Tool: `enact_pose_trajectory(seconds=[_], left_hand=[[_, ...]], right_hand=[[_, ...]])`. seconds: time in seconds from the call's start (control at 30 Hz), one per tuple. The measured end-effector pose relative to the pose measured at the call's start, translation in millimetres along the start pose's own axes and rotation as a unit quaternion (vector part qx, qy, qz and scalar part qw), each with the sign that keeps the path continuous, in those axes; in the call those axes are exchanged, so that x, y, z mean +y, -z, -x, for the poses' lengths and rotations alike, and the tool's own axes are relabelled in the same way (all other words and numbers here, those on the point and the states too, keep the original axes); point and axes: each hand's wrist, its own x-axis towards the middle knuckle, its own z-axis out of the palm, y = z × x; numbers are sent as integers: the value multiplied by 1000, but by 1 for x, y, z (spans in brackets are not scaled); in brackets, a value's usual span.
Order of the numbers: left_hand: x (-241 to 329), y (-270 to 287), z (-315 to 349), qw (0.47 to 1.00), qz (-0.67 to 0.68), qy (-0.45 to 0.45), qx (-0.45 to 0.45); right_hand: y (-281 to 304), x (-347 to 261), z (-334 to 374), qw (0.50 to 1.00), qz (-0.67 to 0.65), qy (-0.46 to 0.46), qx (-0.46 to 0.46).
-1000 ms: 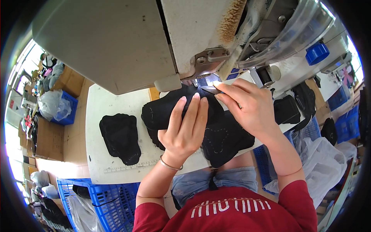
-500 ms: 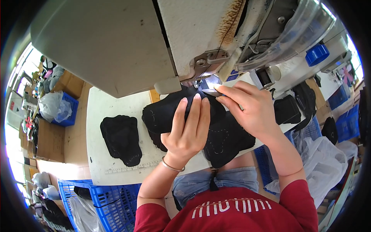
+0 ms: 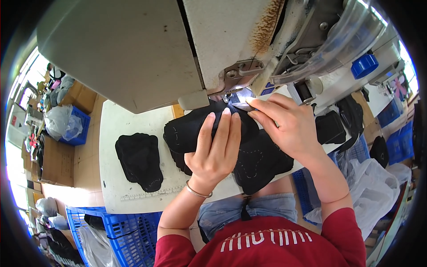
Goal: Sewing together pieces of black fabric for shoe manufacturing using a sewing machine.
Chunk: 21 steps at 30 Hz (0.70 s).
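Under the needle area (image 3: 227, 96) of a sewing machine (image 3: 120, 53) lies a black fabric piece (image 3: 187, 131) with light stitch marks. My left hand (image 3: 213, 153) rests on it palm down, its fingers stretched out and pressing the cloth just in front of the needle. Thumb and fingertips of my right hand (image 3: 289, 124) pinch a small pointed metal tool (image 3: 241, 106), whose tip points left at the cloth beside the needle. Its far end is hidden in the hand. More stacked black pieces (image 3: 255, 167) lie beneath and to the right of my left hand.
A separate black fabric stack (image 3: 139, 160) lies on the left of the white table (image 3: 113, 193), near a printed ruler scale. Black items (image 3: 330, 127) sit at the right. Blue crates (image 3: 133, 236) and a clear plastic bag (image 3: 371, 189) flank my lap.
My left fingers have shifted very slightly left on the cloth. The metal tool in my right hand has turned a little; its tip stays beside the needle.
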Motion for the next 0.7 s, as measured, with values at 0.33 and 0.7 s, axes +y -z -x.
enact_pose_trajectory(seconds=[0.33,0.7], left_hand=[[0,-2,1,1000,-3,5,0],[1,-4,-1,1000,-1,1,5]], right_hand=[[-3,-1,-3,1000,-17,-11,21],[1,0,-2,999,-48,-14,19]])
